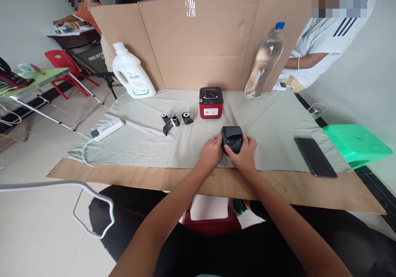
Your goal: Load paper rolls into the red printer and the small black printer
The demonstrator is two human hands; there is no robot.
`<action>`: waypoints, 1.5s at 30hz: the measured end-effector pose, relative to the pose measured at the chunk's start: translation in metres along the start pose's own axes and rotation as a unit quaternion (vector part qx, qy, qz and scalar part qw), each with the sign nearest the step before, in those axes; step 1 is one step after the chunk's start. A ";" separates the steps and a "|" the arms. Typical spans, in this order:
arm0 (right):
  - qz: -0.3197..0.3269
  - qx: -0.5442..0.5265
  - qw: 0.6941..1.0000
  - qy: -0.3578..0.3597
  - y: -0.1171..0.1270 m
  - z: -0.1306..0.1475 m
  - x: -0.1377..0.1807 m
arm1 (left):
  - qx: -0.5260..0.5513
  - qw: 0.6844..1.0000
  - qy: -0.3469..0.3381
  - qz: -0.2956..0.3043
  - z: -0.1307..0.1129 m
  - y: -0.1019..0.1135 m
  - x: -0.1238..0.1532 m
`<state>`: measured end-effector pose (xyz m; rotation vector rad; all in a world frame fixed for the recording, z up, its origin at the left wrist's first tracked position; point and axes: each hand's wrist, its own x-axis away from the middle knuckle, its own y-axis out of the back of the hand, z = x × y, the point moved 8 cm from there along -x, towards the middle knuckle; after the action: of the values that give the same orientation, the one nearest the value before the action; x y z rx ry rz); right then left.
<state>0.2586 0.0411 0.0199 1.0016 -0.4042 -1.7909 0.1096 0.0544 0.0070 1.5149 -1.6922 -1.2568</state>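
Observation:
Both my hands are on a small black device (pixel 232 134), which looks like a portable label printer and rests on the grey-green cloth. My left hand (pixel 211 151) presses against its left side with the fingers together. Around the right side curls my right hand (pixel 245 151), its thumb across the front. Just behind stands a red and black printer (pixel 211 109) with a white label on its front. Several small black rolls (pixel 175 121) lie on the cloth to the left, one with a loose strip hanging out.
A white jug (pixel 137 77) and a tilted water bottle (pixel 266 60) stand before a cardboard screen (pixel 204 46). To the right lies a phone (pixel 314 156), to the left a white power strip (pixel 107 129) with its cable. Two people are beyond the screen; a green stool (pixel 355 141) stands at right.

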 end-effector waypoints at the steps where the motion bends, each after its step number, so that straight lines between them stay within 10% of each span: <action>1: -0.003 -0.028 1.000 -0.007 0.002 -0.003 -0.001 | 0.006 1.000 0.000 -0.004 0.000 0.001 0.000; 11: 0.070 -0.170 0.982 -0.029 -0.008 -0.029 -0.034 | 0.050 0.999 -0.007 0.013 0.004 -0.002 0.001; 23: 0.150 0.070 0.985 0.049 0.002 -0.008 -0.116 | 0.059 0.998 0.004 0.025 0.007 0.001 0.005; 30: 0.387 0.220 0.889 0.109 -0.031 0.021 -0.115 | 0.055 0.998 0.007 0.015 0.007 0.002 0.004; 35: 0.359 0.285 0.884 0.095 -0.038 0.044 -0.116 | 0.056 0.998 0.011 0.011 0.009 0.002 0.003; 40: 0.389 0.267 0.865 0.167 -0.006 0.066 -0.124 | 0.085 0.996 0.013 0.013 0.010 0.005 0.002; 45: 0.358 0.124 0.910 0.169 0.048 0.108 -0.137 | 0.248 0.966 0.072 -0.032 0.016 0.001 0.008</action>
<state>0.2243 0.1223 0.1779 1.1250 -0.6853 -0.9011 0.0940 0.0514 -0.0006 1.9036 -1.9638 -0.7541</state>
